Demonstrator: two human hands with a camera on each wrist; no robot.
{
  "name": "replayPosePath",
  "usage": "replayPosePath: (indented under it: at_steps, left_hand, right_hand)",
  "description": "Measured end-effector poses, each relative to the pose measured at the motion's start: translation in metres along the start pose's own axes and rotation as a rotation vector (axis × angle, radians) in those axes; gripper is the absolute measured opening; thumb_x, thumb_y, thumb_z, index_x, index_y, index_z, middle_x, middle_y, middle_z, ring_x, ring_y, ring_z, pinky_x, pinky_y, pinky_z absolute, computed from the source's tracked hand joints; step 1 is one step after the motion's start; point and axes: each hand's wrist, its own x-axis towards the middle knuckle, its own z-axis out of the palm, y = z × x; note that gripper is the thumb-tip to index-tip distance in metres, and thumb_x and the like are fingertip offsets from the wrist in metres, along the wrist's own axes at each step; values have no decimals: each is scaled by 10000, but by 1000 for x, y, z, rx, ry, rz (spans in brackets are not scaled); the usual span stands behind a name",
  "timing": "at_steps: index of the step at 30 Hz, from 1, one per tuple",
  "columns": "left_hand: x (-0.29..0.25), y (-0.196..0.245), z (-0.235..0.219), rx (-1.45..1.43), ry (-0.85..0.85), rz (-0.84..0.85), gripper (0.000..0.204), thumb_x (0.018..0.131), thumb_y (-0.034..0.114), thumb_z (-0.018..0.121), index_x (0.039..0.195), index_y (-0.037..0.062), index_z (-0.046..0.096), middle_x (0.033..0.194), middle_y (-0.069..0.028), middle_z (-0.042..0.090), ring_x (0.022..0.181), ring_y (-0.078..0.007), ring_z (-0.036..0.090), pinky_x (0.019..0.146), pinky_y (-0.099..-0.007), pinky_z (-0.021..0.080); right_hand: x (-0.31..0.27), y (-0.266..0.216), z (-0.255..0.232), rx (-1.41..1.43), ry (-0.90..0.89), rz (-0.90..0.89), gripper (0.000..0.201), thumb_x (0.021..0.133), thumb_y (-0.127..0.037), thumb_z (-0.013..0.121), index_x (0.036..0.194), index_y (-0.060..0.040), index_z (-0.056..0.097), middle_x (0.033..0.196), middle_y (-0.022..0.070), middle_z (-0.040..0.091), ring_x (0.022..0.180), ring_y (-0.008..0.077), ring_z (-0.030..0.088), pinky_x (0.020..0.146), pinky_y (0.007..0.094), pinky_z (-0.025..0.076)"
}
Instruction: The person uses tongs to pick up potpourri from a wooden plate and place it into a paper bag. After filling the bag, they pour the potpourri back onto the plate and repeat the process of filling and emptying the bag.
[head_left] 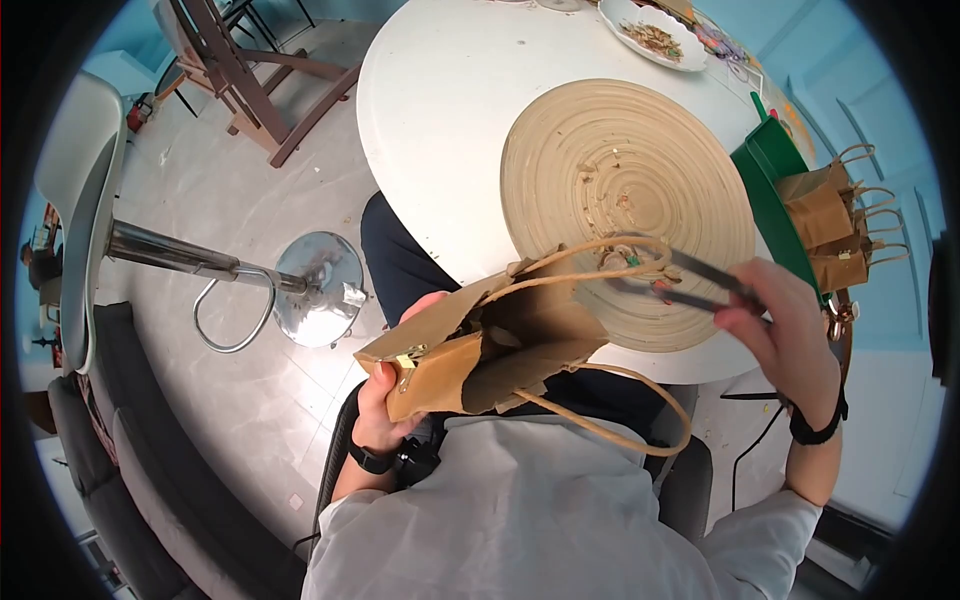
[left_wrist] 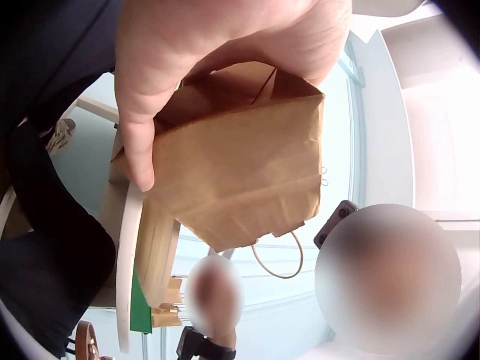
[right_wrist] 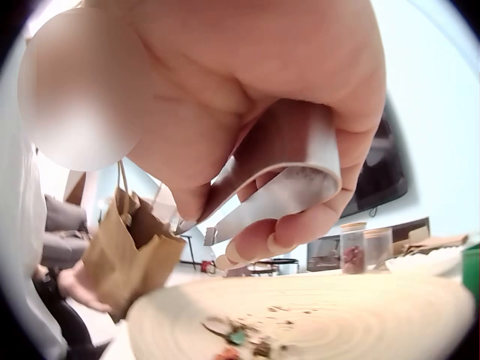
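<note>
Wears a white shirt [head_left: 520, 510], with a dark band [head_left: 370, 458] on the left wrist and another dark band [head_left: 818, 430] on the right. Grips a brown paper bag [head_left: 440, 385] in the left hand [head_left: 385, 408], with curled fingers and with the thumb beside a small shiny tag [head_left: 411, 357] on the bag. Holds the bag tilted in front of the shirt, just short of the table edge, with the open mouth toward the right hand [head_left: 790, 320] and with two rope handles [head_left: 690, 425] spread apart. Clamps metal tongs [head_left: 705, 268] between the thumb and fingers of the right hand, with both arms of the tongs apart over a round wooden board [head_left: 560, 150]. Cannot tell from the views whether to call the tips touching or just above the board. Has green and red bits [right_wrist: 238, 337] close to the tips, and brown scraps [head_left: 588, 180] scattered farther across the board. Sits at a white table [head_left: 430, 130], under the board. Faces, past the board, a green container [head_left: 775, 155] beside small paper bags [head_left: 815, 205], and a white plate [head_left: 675, 62] of dried pieces. Shows in the right wrist view a jar [right_wrist: 353, 255] with reddish contents beside the plate. Has, off to the left, a chrome-stemmed stool [head_left: 170, 250], a grey sofa [head_left: 150, 450] and a brown wooden stand [head_left: 235, 80].
</note>
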Motion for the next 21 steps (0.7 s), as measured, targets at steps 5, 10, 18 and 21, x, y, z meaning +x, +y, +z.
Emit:
replayPosePath:
  at_steps: [5,10,18,21]
  left_hand:
    - [2,-1,0,3,-12,6,812,898,551,621,1459,23,362,1439,-201,468,1274,-352,518,1022,-481,478]
    - [0,-2,-3,-14,-16,-16,818,897,556,618,1463,26,360,1445,-193,467,1278,-348,515,1022,-481,473]
    - [4,7,16,-43,110,-95,1038,769,536,760,1499,-10,264,1463,-158,435,1322,-247,477,1090,-362,409]
    - [4,8,17,-32,114,-94,1035,772,537,756,1501,-8,262,1460,-158,437,1320,-247,479,1090,-363,410]
  right_hand:
    - [2,24,9,-381,30,-43,293,807,-242,742,926,-26,583,746,92,560,681,283,564,622,373,452]
    - [9,26,11,-488,19,-131,268,804,-229,731,890,-37,566,763,102,591,731,309,589,632,398,453]
    - [10,28,5,-387,6,-63,230,842,-214,713,852,-33,572,713,124,575,660,323,574,585,403,438]
    - [8,25,-4,-263,-1,29,218,862,-210,707,865,-25,593,708,130,565,642,326,557,572,383,425]
